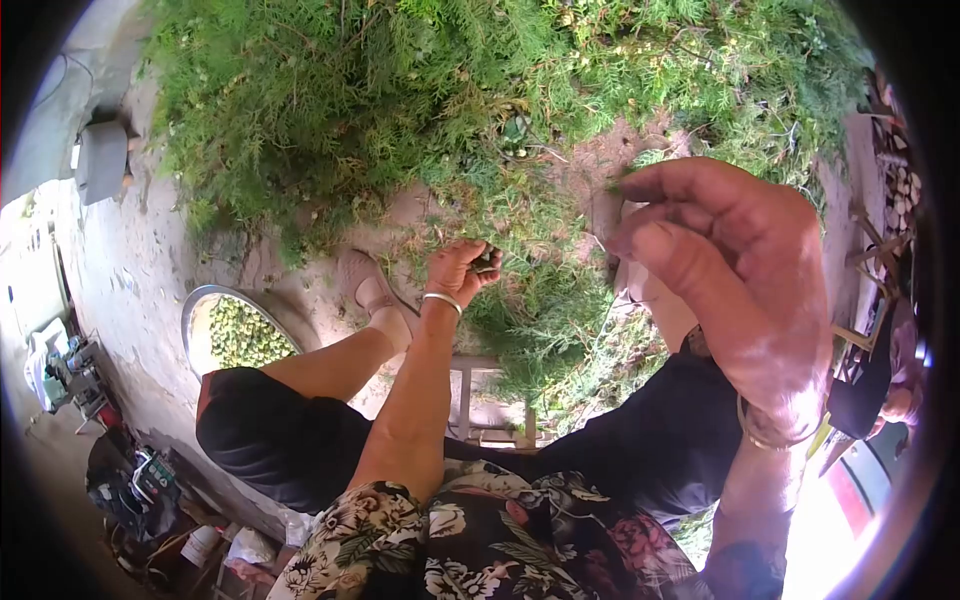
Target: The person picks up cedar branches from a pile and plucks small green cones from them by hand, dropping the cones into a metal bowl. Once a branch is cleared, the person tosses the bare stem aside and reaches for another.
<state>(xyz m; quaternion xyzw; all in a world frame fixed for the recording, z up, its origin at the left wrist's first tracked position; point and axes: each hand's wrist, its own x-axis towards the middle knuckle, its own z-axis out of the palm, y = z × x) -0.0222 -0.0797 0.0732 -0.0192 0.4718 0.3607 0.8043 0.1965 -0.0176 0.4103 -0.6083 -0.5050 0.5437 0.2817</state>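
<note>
My left hand [464, 270], with a white bangle at the wrist, hovers over the cut evergreen sprigs [540, 300] between my legs. Its fingers curl around something small and dark that I cannot make out. Close to the camera on the right is my right hand [735, 250], raised, with thumb and fingertips drawn together in a pinch. The fingertips look dark and stained, and whatever they may hold is too small to tell. A big heap of green, scaly-leaved evergreen branches [400, 110] spreads in front of me.
A metal-rimmed basin [190, 325] of small yellow-green pieces stands beside my left leg. A grey box-like object [102, 162] sits far left. Tools and clutter [150, 480] lie lower left. Stacked wood [897, 190] is at the right, and part of another person [900, 400] shows there.
</note>
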